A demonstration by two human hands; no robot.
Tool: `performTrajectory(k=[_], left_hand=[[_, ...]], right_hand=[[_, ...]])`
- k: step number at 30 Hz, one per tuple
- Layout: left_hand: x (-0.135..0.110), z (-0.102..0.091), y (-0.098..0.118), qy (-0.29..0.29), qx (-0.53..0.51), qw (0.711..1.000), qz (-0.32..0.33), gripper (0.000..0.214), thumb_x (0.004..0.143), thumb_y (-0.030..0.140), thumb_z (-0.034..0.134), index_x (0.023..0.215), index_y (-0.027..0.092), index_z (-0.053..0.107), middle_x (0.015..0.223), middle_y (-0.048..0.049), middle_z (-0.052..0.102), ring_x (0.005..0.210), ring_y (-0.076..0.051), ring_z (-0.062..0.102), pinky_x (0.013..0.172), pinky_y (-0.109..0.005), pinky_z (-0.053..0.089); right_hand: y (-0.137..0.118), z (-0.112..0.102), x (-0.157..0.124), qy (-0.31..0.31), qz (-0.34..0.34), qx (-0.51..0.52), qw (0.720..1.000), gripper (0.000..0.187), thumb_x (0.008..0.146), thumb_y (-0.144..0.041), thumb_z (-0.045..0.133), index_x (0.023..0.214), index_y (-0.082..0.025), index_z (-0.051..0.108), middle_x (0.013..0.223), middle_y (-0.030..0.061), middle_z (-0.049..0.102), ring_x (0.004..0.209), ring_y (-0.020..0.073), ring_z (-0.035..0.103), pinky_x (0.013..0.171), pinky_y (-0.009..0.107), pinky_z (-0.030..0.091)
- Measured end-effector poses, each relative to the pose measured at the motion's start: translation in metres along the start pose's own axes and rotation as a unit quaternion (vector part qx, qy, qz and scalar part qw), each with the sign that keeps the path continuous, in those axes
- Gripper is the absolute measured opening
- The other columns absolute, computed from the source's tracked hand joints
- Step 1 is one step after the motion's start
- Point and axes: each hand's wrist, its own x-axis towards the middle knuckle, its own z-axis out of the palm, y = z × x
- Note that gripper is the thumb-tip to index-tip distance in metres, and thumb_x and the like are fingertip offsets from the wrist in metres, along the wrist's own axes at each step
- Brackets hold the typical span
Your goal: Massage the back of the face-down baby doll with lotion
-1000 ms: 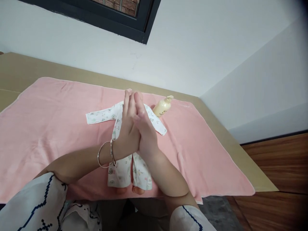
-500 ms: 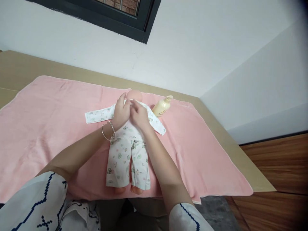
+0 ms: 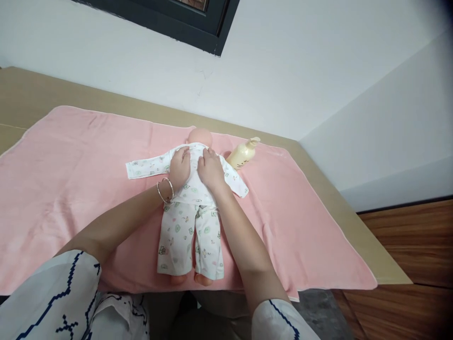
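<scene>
A baby doll [image 3: 200,136] lies on a pink blanket, its head toward the wall and its feet toward me. It wears a white printed long-sleeved top [image 3: 194,190] and matching trousers [image 3: 177,238]. My left hand [image 3: 180,167], with two bracelets at the wrist, rests on the left side of the top's chest. On the right side of the chest lies my right hand [image 3: 211,170]. Both hands have their fingers laid over the cloth, slightly bent, with a gap between the hands. Under my palms the fabric is hidden.
The pink blanket [image 3: 95,189] covers much of the tan table [image 3: 155,105]. A pale yellow pump bottle [image 3: 243,155] lies tilted beside the doll's right-hand sleeve. Behind are a white wall and a dark window frame [image 3: 198,35]. Wooden panels [image 3: 406,245] stand at the right.
My hands were together at the top's neckline, fingers pinched there. Now they have parted and moved down slightly onto the chest. The view has shifted a little.
</scene>
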Motion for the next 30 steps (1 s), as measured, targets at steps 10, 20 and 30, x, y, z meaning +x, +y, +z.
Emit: performTrajectory(k=[10, 20, 30], left_hand=[[0.000, 0.002, 0.006, 0.002, 0.023, 1.000, -0.005, 0.031, 0.098, 0.024, 0.042, 0.117, 0.013, 0.063, 0.126, -0.0146, 0.068, 0.122, -0.025, 0.060, 0.112, -0.041, 0.043], [-0.002, 0.004, 0.001, -0.011, 0.123, 0.990, 0.060, 0.034, 0.097, 0.025, 0.039, 0.119, 0.015, 0.064, 0.127, -0.0132, 0.069, 0.123, -0.026, 0.060, 0.116, -0.047, 0.040], [-0.006, 0.004, -0.004, -0.055, 0.240, 0.965, 0.086, 0.046, 0.095, 0.026, 0.040, 0.138, 0.014, 0.054, 0.147, -0.0139, 0.056, 0.145, -0.031, 0.043, 0.125, -0.054, 0.027]], right_hand=[[0.012, -0.010, 0.004, -0.063, -0.053, 0.013, 0.996, 0.055, 0.104, -0.039, 0.031, 0.152, -0.017, 0.042, 0.165, 0.0122, 0.031, 0.155, 0.0317, 0.022, 0.126, 0.056, 0.018], [-0.023, -0.013, -0.019, -0.079, -0.036, -0.106, 0.990, 0.055, 0.099, -0.021, 0.035, 0.153, -0.011, 0.040, 0.163, 0.0197, 0.033, 0.153, 0.0372, 0.025, 0.123, 0.055, 0.024], [-0.012, -0.001, -0.014, 0.000, -0.003, -0.116, 0.993, 0.054, 0.103, -0.027, 0.030, 0.148, 0.000, 0.043, 0.153, 0.0286, 0.044, 0.146, 0.0368, 0.039, 0.121, 0.052, 0.029]])
